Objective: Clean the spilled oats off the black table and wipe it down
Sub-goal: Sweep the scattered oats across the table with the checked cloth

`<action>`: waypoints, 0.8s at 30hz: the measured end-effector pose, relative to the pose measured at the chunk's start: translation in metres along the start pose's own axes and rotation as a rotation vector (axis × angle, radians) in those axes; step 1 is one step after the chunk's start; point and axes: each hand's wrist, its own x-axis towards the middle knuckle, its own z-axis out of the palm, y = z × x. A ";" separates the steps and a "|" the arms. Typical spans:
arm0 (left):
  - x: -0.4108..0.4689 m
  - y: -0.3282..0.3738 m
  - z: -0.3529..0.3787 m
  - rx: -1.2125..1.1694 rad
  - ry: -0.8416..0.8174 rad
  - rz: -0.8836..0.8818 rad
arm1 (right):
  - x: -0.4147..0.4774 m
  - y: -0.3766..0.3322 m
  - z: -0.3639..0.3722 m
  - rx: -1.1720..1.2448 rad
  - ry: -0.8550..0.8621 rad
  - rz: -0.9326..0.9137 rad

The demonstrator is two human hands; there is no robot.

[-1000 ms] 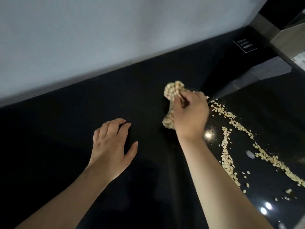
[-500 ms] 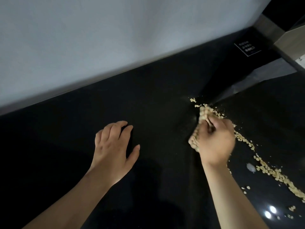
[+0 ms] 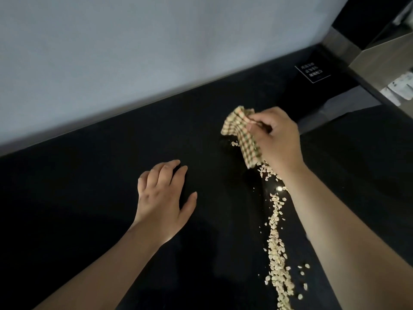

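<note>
My right hand (image 3: pixel 276 139) is shut on a bunched checked cloth (image 3: pixel 242 133), beige with red and green lines, pressed onto the black table (image 3: pixel 111 175) right of centre. A trail of pale oats (image 3: pixel 276 247) runs from under the cloth's lower end down along the inside of my right forearm toward the bottom edge. A few loose flakes lie just left of the cloth. My left hand (image 3: pixel 163 198) rests flat on the table to the left, fingers slightly spread, holding nothing.
A pale wall (image 3: pixel 134 52) borders the table's far edge. A small black sign with white text (image 3: pixel 312 73) stands at the back right. A grey metal-looking structure (image 3: pixel 380 63) rises at the upper right corner.
My right hand with the cloth has moved back up and left, away from me, after sweeping down to the right. The oats now lie in one line beside my forearm. The left hand stayed put.
</note>
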 end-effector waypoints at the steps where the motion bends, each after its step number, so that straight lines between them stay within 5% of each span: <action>1: 0.004 0.003 0.001 0.000 0.003 -0.009 | 0.012 0.004 0.001 -0.021 -0.007 -0.012; 11: 0.015 0.013 0.007 0.024 0.030 -0.063 | 0.017 0.030 0.039 -0.134 -0.174 -0.082; 17: 0.016 0.016 0.007 0.036 0.015 -0.073 | -0.039 0.039 -0.004 -0.156 -0.276 -0.175; 24: 0.016 0.019 0.005 0.043 0.025 -0.081 | -0.081 0.037 -0.057 0.058 -0.365 -0.055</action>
